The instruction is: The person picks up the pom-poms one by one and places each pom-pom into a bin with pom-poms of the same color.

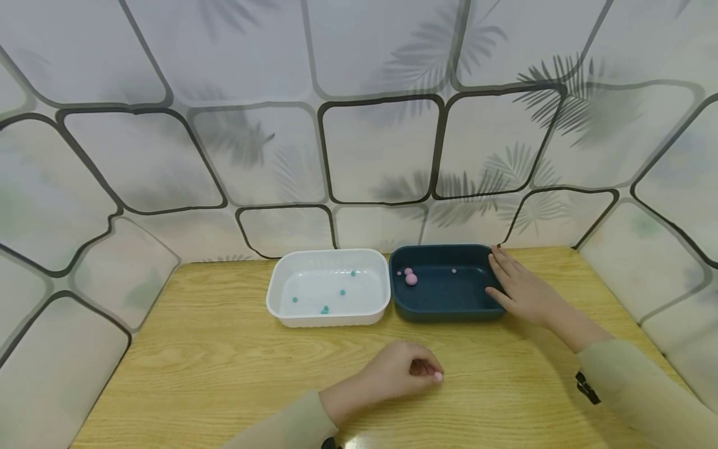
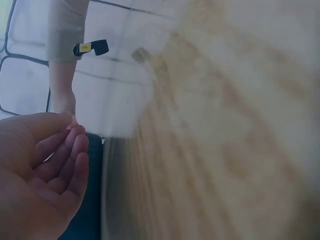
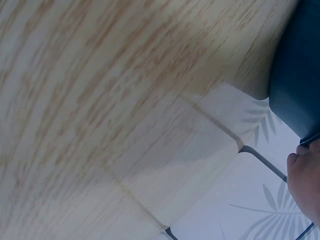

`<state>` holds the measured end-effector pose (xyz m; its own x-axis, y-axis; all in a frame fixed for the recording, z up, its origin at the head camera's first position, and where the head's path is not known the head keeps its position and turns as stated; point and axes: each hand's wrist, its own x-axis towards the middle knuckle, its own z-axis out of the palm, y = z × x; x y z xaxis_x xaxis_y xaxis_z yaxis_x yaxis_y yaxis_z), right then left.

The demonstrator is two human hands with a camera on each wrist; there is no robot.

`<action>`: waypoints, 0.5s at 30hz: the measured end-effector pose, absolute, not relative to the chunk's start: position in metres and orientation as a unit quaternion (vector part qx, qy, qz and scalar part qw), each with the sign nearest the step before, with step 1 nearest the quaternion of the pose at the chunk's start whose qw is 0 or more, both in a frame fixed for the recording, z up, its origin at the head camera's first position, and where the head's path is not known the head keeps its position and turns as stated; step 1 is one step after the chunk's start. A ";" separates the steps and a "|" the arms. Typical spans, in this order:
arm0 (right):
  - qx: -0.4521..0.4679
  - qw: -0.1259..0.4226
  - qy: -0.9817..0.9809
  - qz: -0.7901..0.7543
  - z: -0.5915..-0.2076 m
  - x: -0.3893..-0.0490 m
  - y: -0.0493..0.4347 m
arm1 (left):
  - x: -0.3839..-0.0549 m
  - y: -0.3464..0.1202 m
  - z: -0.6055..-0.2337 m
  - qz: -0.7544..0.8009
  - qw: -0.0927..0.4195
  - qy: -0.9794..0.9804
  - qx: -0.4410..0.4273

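Observation:
Between thumb and fingertips, my left hand (image 1: 395, 372) pinches a small pink ball (image 1: 438, 376) above the table, in front of the bins. The left wrist view shows part of this pink ball (image 2: 72, 121) at the fingertips. My right hand (image 1: 524, 290) rests on the right rim of a dark blue bin (image 1: 449, 298), its fingers mostly straight. Inside that bin, toward the left, sits a larger pink ball (image 1: 411, 279) with smaller ones near it; another tiny pink ball (image 1: 454, 270) lies apart. At the edge of the right wrist view, only part of the right hand (image 3: 306, 182) shows.
To the left, beside the blue bin, stands a white bin (image 1: 328, 321) holding several small teal balls (image 1: 343, 292). Both are on a wooden table (image 1: 224, 355), close to the patterned wall covering (image 1: 381, 149) that rises behind and at the sides.

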<state>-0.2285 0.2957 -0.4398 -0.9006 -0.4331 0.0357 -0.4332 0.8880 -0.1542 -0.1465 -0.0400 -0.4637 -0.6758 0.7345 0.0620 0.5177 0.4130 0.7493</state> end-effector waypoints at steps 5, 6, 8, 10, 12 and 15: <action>0.221 0.002 -0.972 0.077 -0.441 -0.228 0.296 | -0.151 -0.038 -0.455 0.385 0.130 0.837 0.367; 0.223 0.004 -0.972 0.077 -0.441 -0.228 0.296 | -0.152 -0.037 -0.453 0.383 0.128 0.838 0.367; 0.224 0.007 -0.971 0.077 -0.441 -0.228 0.296 | -0.155 -0.037 -0.451 0.381 0.123 0.839 0.369; 0.225 0.008 -0.971 0.078 -0.441 -0.228 0.296 | -0.158 -0.036 -0.450 0.383 0.117 0.837 0.373; 0.225 0.009 -0.971 0.078 -0.440 -0.228 0.295 | -0.162 -0.036 -0.447 0.388 0.109 0.834 0.377; 0.224 0.004 -0.972 0.076 -0.440 -0.228 0.295 | -0.168 -0.036 -0.444 0.390 0.085 0.834 0.381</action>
